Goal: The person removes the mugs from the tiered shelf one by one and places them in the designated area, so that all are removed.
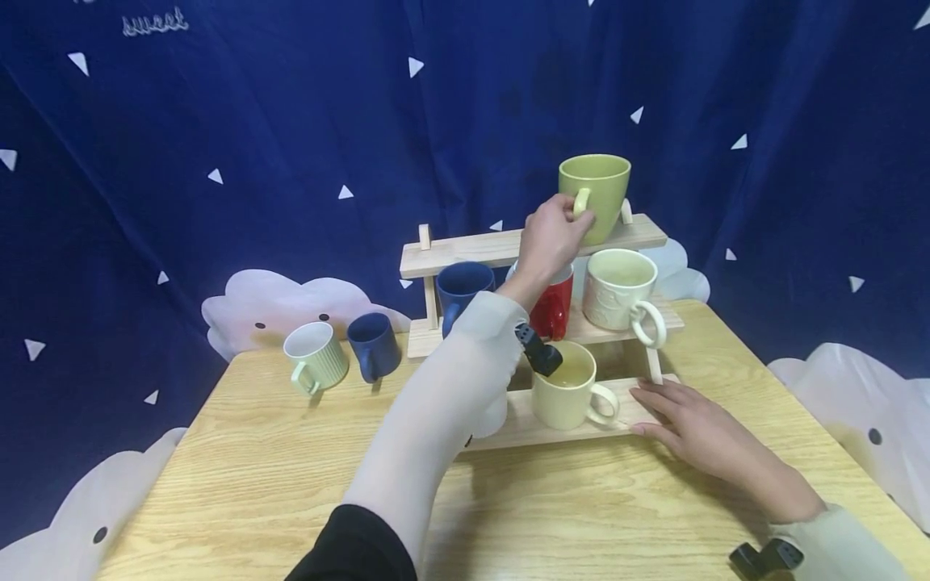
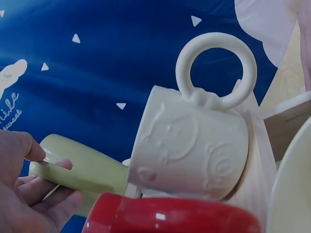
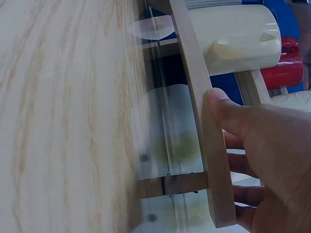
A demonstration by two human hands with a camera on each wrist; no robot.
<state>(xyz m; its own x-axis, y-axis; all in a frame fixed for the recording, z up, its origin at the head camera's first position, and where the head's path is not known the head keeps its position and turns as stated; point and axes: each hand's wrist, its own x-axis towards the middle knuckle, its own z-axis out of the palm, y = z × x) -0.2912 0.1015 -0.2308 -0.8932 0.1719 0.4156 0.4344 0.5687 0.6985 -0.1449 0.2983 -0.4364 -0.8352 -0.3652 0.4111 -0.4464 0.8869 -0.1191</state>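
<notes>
A: Starting nearest, what is the right hand (image 1: 697, 432) doing?

B: It is lying flat on the pale wooden counter (image 1: 240, 476), fingers nearly straight, its grip open, pressing against the front edge of the three-tier wooden rack (image 1: 534, 432). I judge it is steadying the rack.

A: And on that lowest tier?

B: A pale yellow ceramic mug (image 1: 568, 387) is standing upright, handle turned toward the right hand. It looks empty, though I cannot tell for sure.

A: The middle tier?

B: A dark blue mug (image 1: 461, 289), a glossy red mug (image 1: 554, 307) and a cream embossed mug with a ring handle (image 1: 621, 290) are sitting side by side; the cream one is showing nothing inside.

A: And the left hand (image 1: 548, 242)?

B: It is reaching up over them, its grip closing on the handle of the olive-green ceramic mug (image 1: 596, 190), which is standing upright on the top shelf near its right end. Holding it by the handle is probably keeping it level.

A: Anything off the rack?

B: Farther left on the counter, a ribbed mint mug (image 1: 316, 357) and a small navy mug (image 1: 373, 345) are standing just beside each other.
</notes>
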